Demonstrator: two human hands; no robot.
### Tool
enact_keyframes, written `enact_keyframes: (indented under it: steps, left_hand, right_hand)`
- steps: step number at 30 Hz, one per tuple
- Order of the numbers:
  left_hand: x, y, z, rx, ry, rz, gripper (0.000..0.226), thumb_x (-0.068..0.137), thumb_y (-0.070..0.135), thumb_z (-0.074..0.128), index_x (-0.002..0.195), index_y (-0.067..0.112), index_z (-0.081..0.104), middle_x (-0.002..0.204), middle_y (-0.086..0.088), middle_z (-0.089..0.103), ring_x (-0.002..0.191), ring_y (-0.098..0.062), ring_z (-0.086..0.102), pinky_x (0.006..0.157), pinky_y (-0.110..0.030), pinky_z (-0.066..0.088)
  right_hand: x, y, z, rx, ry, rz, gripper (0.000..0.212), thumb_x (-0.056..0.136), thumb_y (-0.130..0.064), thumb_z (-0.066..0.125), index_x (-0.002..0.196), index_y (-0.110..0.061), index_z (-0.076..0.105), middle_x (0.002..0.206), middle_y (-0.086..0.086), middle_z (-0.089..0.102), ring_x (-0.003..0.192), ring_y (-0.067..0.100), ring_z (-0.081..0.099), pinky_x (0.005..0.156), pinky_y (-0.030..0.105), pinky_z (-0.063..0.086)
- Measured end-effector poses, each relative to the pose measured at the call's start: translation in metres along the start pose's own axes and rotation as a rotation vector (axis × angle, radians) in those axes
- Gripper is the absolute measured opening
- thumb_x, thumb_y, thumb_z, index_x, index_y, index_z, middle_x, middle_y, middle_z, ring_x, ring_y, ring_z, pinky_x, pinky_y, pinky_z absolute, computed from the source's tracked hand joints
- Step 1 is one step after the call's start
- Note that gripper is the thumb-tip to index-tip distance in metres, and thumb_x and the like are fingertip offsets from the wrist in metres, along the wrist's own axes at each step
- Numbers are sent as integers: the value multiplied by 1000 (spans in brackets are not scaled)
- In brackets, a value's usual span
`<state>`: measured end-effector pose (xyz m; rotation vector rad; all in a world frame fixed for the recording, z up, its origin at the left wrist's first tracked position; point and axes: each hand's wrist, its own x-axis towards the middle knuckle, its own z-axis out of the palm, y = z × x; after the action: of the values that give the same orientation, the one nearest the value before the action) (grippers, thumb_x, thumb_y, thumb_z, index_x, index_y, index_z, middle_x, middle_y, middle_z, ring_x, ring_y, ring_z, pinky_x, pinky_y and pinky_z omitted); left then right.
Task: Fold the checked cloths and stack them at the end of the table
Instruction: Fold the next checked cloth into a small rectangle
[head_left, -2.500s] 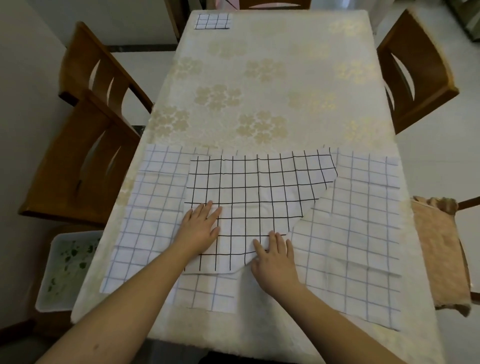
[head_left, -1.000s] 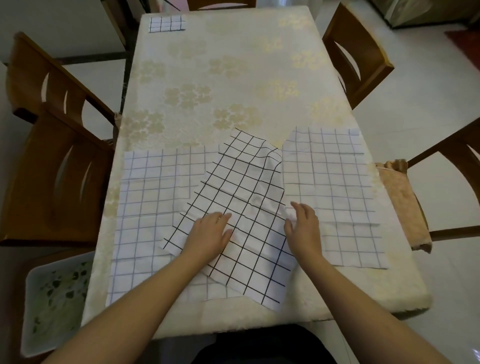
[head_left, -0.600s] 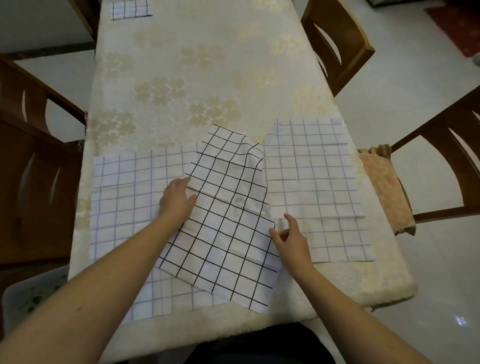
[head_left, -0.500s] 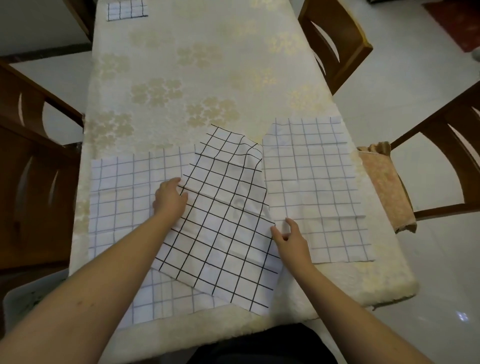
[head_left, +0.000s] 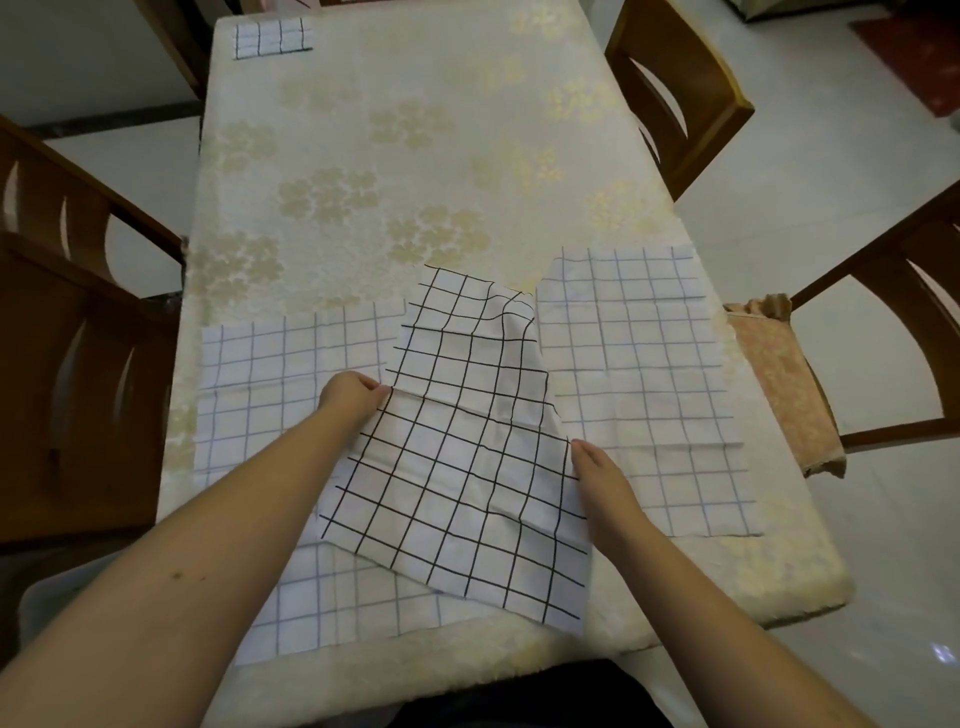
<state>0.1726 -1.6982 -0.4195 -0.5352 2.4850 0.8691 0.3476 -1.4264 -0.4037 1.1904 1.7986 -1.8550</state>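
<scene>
A white cloth with a bold black check (head_left: 457, 457) lies askew at the near middle of the table, folded over itself. My left hand (head_left: 350, 397) pinches its left edge with curled fingers. My right hand (head_left: 597, 465) grips its right edge, fingers tucked under the fabric. Beneath and beside it lie two pale blue-checked cloths, one on the left (head_left: 270, 374) and one on the right (head_left: 644, 374), both spread flat. A small folded checked cloth (head_left: 272, 37) sits at the far left corner of the table.
The table carries a cream cloth with gold flowers (head_left: 415, 156). Wooden chairs stand on the left (head_left: 78, 364) and on the right (head_left: 675, 93), one with a peach cushion (head_left: 779, 384). A white tub (head_left: 36, 608) sits on the floor at lower left.
My hands went from lying flat on the black-checked cloth to its two side edges. The cloth, folded over and turned askew, has barely shifted in the last half second.
</scene>
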Motion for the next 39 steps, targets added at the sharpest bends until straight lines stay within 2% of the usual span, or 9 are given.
enact_keyframes:
  steps: [3,7,12,16,19,23,27,33,39]
  left_hand:
    - [-6,-3,-2,-92,4,23,19,94,27,62,102,11,67,101,-10,68,89,-25,60,78,-35,51]
    - [-14,-8,-9,-172,35,91,14,96,28,57,103,16,61,100,-4,63,86,-20,57,64,-28,42]
    - [-21,-18,-14,-199,4,113,24,97,28,56,120,18,55,112,-1,57,95,-20,55,70,-28,41]
    - [-23,-24,-11,-167,-53,107,41,96,25,58,135,18,48,123,-2,54,101,-18,53,80,-30,41]
    - [-23,-22,-9,-160,-54,82,43,95,20,60,136,14,47,118,-3,56,100,-19,52,83,-29,40]
    - [-19,-15,-9,-168,-32,7,39,92,24,65,127,11,53,127,-11,57,107,-28,57,88,-34,48]
    - [-16,-10,-5,-124,-38,-16,40,91,28,66,124,7,56,123,-13,61,109,-31,58,94,-41,50]
    - [-27,-2,-6,-144,-41,48,35,95,33,60,119,7,62,103,-8,60,89,-25,55,78,-33,46]
    - [-34,-8,-21,-314,-38,112,35,95,33,61,125,16,59,98,2,59,93,-19,55,78,-31,43]
  right_hand:
    - [1,-1,-1,136,-55,25,46,93,-35,61,137,-26,48,138,6,53,122,21,54,108,44,41]
    - [-3,-10,-7,206,-40,-79,44,93,-16,63,133,-30,50,124,12,59,109,16,60,96,32,43]
    - [-19,-24,-13,240,-66,-184,46,92,5,54,129,-23,55,104,4,65,81,-2,68,77,22,52]
    - [-27,-22,-17,148,-70,-286,38,90,-2,62,117,-28,66,111,10,68,106,19,63,94,37,51]
    - [-32,-19,-19,87,-6,-356,30,89,-8,67,110,-28,70,100,8,63,101,16,59,85,22,48]
    - [-33,-17,-24,29,45,-410,24,89,-9,68,106,-26,71,105,-4,70,102,7,64,90,22,49]
    - [-29,-17,-32,-50,102,-436,19,89,-14,69,103,-27,71,101,-6,72,94,0,65,83,18,51]
    - [-20,-14,-40,-249,151,-471,19,85,-19,74,98,-33,70,91,0,71,87,14,66,79,22,54]
    - [-19,-13,-44,-291,180,-505,17,86,-19,73,101,-27,72,89,-5,70,88,9,65,78,22,53]
